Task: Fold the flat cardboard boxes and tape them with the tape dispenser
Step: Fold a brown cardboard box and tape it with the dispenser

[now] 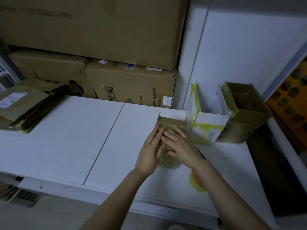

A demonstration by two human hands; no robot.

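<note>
Ahead of you a very large brown carton [93, 30] sits on top of two smaller printed cartons [132, 85], all stacked against the back of the white desk [66, 138]. At your far left on the desk lies a pile of flat cardboard boxes [28, 105], tilted, with a label on the top one.

At the right rear stand two made-up boxes touching side by side. The brown box [249, 117] is open at the top and shows only its own folded flaps inside. The white box [211, 123], banded with yellow-green tape, is open too and shows its white inner walls.

Just left of them is the small box [172, 122] you are working on. Its far end looks open, though blur makes that uncertain. Your left hand [152, 155] and right hand [180, 146] lie flat on its top, fingers straight and overlapping, pressing down.

The tape dispenser [196, 181], a yellow-green roll with an orange core, rests on the desk partly hidden under your right forearm.
</note>
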